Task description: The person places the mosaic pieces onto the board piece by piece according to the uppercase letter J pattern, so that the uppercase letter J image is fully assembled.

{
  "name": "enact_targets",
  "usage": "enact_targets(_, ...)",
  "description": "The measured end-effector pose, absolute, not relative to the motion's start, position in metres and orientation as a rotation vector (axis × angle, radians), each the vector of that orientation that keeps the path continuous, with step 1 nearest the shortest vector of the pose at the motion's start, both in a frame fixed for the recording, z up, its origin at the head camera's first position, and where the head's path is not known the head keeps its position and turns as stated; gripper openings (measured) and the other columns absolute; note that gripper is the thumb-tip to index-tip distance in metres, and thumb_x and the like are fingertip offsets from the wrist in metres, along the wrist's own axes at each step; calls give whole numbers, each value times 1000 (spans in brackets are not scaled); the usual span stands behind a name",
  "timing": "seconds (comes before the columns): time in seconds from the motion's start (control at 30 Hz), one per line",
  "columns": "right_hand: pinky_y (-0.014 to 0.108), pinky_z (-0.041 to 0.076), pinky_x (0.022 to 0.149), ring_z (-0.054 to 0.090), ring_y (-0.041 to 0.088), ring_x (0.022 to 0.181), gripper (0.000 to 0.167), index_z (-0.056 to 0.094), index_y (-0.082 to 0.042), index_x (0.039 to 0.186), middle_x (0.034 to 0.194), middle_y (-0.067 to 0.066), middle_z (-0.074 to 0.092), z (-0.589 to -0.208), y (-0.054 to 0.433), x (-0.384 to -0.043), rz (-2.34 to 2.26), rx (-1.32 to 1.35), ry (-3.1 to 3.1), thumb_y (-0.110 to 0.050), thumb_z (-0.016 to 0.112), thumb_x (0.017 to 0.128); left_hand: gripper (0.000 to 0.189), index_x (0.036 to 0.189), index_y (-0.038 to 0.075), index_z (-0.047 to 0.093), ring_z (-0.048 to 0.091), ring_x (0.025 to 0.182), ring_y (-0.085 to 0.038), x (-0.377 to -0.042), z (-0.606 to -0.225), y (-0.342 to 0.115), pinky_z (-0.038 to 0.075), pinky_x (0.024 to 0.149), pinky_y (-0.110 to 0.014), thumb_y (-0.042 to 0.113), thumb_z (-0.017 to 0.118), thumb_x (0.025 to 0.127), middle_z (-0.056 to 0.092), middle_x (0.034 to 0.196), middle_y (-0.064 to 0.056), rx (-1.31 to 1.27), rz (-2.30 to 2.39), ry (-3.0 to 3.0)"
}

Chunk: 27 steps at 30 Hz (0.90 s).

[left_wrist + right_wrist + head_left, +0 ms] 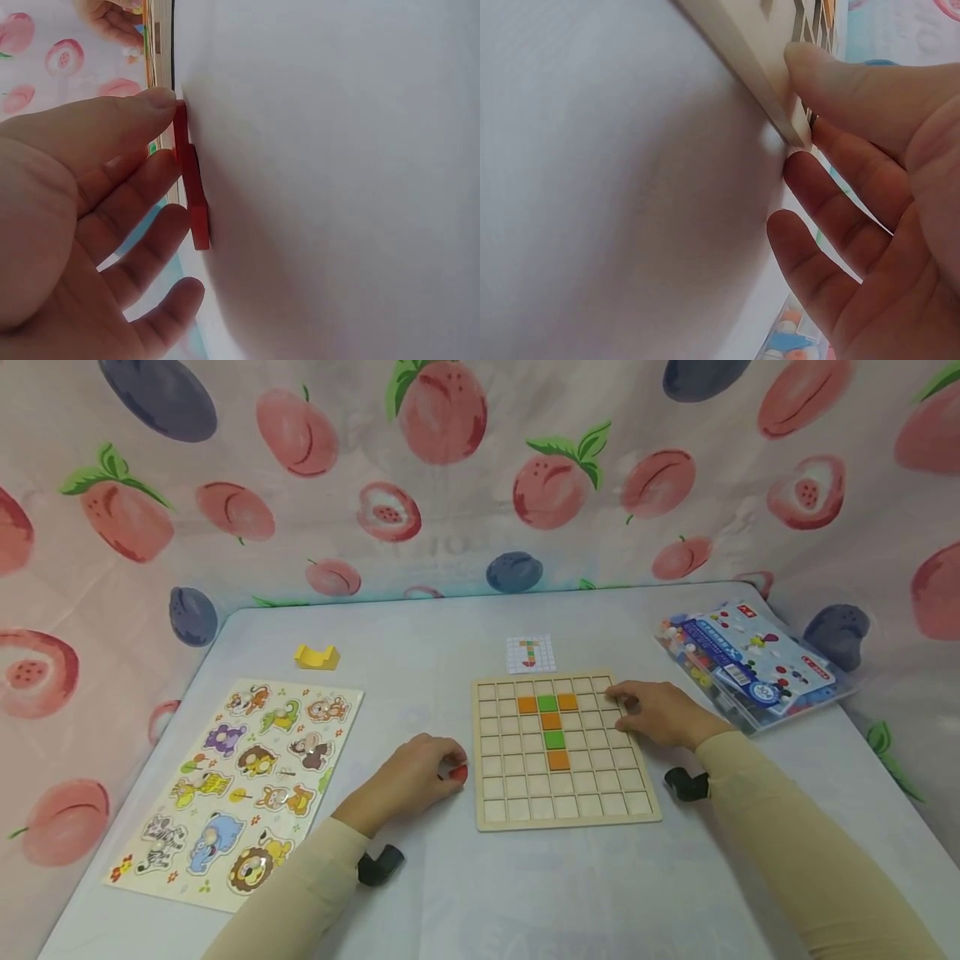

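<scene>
In the head view my left hand (412, 777) is low over the white table, just left of a wooden grid board (517, 810). Its thumb and fingers pinch at small red tiles (193, 180), which show edge-on in a row along the tabletop. My right hand (663, 714) grips the board's far right corner, thumb on the rim and fingers at its outer edge. Orange tiles (551, 721) and green tiles (554, 740) sit in the grid as a short row with a column below. Behind the board lies a pattern card (530, 653).
A puzzle board with animal pictures (277, 785) lies at the left. Behind it is a yellow curved block (317, 657). A clear plastic box (757, 664) of colourful pieces stands at the back right. Fruit-printed cloth (450, 502) hangs behind the table.
</scene>
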State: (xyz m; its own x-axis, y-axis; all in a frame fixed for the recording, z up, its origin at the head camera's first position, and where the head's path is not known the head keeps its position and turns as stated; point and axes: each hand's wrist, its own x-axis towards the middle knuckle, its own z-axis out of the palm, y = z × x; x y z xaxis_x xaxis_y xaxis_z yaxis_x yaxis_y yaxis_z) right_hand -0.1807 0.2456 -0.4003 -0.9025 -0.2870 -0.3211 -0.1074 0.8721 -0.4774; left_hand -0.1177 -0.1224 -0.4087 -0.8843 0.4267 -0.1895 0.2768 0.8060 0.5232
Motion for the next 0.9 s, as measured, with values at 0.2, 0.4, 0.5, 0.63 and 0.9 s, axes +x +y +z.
enact_targets(0.2, 61, 36, 105, 51, 38, 119, 53, 51, -7, 144, 128, 22, 58, -403, 246, -181, -644, -291, 2662, -19, 69, 95, 22, 105, 12, 71, 53, 91, -15, -120, -411, -124, 48, 82, -33, 13, 79, 85, 62, 93, 6, 516, 690, 2709)
enact_targets(0.4, 61, 35, 106, 51, 39, 121, 54, 51, -6, 144, 130, 23, 58, -403, 247, -181, -652, -294, 2663, -19, 69, 95, 19, 103, 12, 72, 55, 92, -15, -120, -412, -125, 49, 84, -34, 12, 79, 85, 64, 93, 6, 550, 684, 2723)
enact_targets(0.5, 61, 35, 105, 51, 40, 122, 54, 51, -6, 144, 130, 24, 58, -403, 248, -181, -650, -299, 2662, -20, 69, 95, 19, 103, 10, 72, 55, 92, -16, -120, -411, -125, 49, 84, -34, 11, 78, 85, 65, 94, 5, 577, 670, 2730)
enact_targets(0.63, 61, 35, 106, 50, 40, 122, 54, 51, -6, 145, 131, 23, 58, -403, 247, -181, -648, -293, 2660, -20, 68, 96, 20, 104, 9, 73, 56, 94, -16, -121, -407, -123, 49, 84, -34, 13, 78, 86, 66, 95, 3, 582, 638, 2736)
enact_targets(0.9, 61, 35, 105, 51, 39, 121, 54, 51, -6, 145, 131, 23, 58, -404, 246, -181, -647, -290, 2660, -20, 68, 96, 21, 106, 8, 74, 58, 98, -18, -123, -400, -116, 50, 88, -36, 14, 78, 86, 68, 98, 2, 595, 658, 2741)
